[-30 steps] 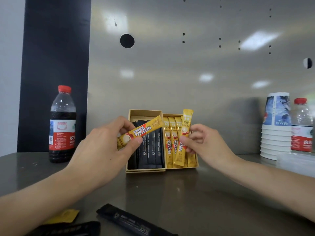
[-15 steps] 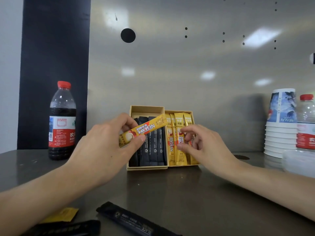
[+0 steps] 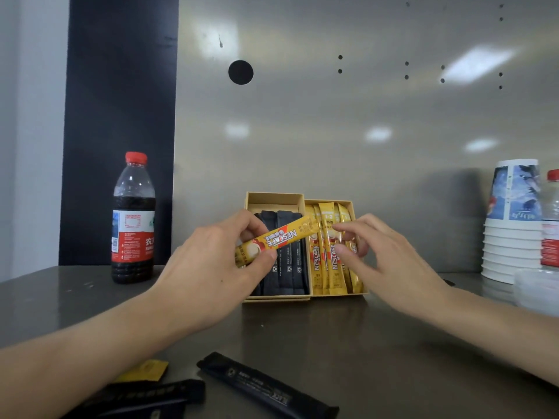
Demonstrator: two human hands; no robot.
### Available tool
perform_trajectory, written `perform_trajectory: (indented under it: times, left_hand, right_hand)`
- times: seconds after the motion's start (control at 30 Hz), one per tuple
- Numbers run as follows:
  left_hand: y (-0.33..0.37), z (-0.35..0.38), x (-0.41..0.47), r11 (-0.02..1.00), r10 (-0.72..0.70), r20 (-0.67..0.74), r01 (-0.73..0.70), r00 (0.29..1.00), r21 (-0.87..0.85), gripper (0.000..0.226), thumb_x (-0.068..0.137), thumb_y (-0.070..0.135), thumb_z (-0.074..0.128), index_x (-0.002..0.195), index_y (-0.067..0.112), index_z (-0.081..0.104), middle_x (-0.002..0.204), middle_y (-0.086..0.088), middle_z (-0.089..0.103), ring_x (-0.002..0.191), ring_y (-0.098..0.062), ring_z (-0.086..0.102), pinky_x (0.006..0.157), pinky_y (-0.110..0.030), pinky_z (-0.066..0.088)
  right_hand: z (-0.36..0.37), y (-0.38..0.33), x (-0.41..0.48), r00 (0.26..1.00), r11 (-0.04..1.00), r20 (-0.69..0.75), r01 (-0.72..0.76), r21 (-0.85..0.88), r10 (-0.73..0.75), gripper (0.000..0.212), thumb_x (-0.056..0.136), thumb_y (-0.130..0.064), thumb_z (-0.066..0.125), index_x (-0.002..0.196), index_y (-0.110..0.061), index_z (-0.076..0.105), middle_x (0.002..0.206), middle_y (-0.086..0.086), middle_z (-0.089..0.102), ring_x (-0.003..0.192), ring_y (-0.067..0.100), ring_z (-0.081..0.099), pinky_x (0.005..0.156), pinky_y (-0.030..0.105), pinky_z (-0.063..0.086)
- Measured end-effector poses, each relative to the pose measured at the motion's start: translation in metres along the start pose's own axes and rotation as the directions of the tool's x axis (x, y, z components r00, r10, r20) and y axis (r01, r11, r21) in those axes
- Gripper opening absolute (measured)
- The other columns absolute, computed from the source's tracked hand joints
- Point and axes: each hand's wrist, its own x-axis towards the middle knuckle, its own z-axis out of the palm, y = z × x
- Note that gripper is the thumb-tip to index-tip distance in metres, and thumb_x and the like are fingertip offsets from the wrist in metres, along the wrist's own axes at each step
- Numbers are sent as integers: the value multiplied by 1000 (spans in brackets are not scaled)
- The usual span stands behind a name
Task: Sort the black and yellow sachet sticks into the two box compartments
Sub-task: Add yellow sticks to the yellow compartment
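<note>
Yellow sachet stick (image 3: 276,238) in left hand (image 3: 208,267) slants upward to right.

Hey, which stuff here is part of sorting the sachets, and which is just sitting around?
Job: box; black sticks in its left compartment, yellow sticks in its right; held yellow sachet in the left hand; right hand; loose black sticks and a loose yellow sachet on the table.
Lying about: dark drink bottle, paper cup stack, water bottle.

The held stick (image 3: 278,238) is yellow with a red band and white lettering. The box (image 3: 273,197) is tan, with black sticks (image 3: 284,252) left and yellow sticks (image 3: 329,264) right. The bottle (image 3: 133,219) has a red cap, dark drink and a red-white label.
</note>
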Motion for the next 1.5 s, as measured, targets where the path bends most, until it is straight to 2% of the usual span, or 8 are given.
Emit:
perform_trajectory:
  times: [0.27,0.57,0.73,0.87,1.17,1.3,1.4,1.5]
  left_hand:
    - [4,2,-3,995,80,149,-70,986,-67,15,90,46,66,103,43,58,94,17,67,80,-3,66,66,-28,58]
    - [0,1,-3,980,197,152,-189,969,-69,31,86,35,75,109,45,56,98,21,64,79,-11,68,73,-40,57]
    - [-4,-1,2,972,233,9,-233,972,36,17,88,43,66,103,43,59,87,16,63,61,2,56,57,-30,51]
    - [-5,-2,3,968,249,-32,-247,968,51,15,91,45,59,105,42,60,80,13,59,62,-1,54,53,-25,44]
    - [-5,-4,3,949,314,-4,-313,950,26,17,97,26,59,106,40,59,100,24,54,83,-7,58,64,-28,49]
    - [-6,-4,4,924,379,43,-380,924,32,21,95,17,64,102,37,62,110,21,51,103,-5,56,80,-17,46]
    - [-7,-4,4,918,389,53,-391,920,58,24,93,17,66,101,39,62,117,25,48,112,0,52,86,-8,42]
    - [-8,-4,4,914,398,53,-401,916,63,25,91,18,68,100,40,63,121,25,47,116,2,51,88,-4,39]
  right_hand:
    - [-23,-33,-7,996,981,-30,86,176,-82,55,94,-61,38,144,-39,39,115,-25,57,107,1,57,89,21,47]
    - [-20,-42,-9,938,931,56,345,-118,-341,36,101,-51,40,123,-29,59,113,-18,63,101,-4,53,82,9,28]
    - [-24,-42,-12,971,973,143,209,-100,-194,38,104,-52,17,92,-41,52,86,-20,61,81,-2,55,71,14,33]
    - [-22,-39,-14,974,992,199,96,80,-110,40,102,-51,21,74,-37,46,70,-10,62,69,6,60,63,17,39]
    - [-13,-42,-17,915,840,397,-156,520,-76,23,102,-36,49,93,-32,69,97,-7,76,92,8,69,90,33,53]
    - [-10,-42,-16,905,807,413,-169,566,-101,16,96,-34,63,111,-32,68,105,-7,75,98,6,65,87,32,52]
    - [-8,-41,-17,907,771,408,-186,609,-104,25,90,-45,69,112,-34,70,106,-3,72,100,18,65,93,47,55]
    - [-6,-40,-16,905,750,414,-203,630,-103,23,87,-49,67,105,-35,71,101,-6,71,93,19,68,86,41,59]
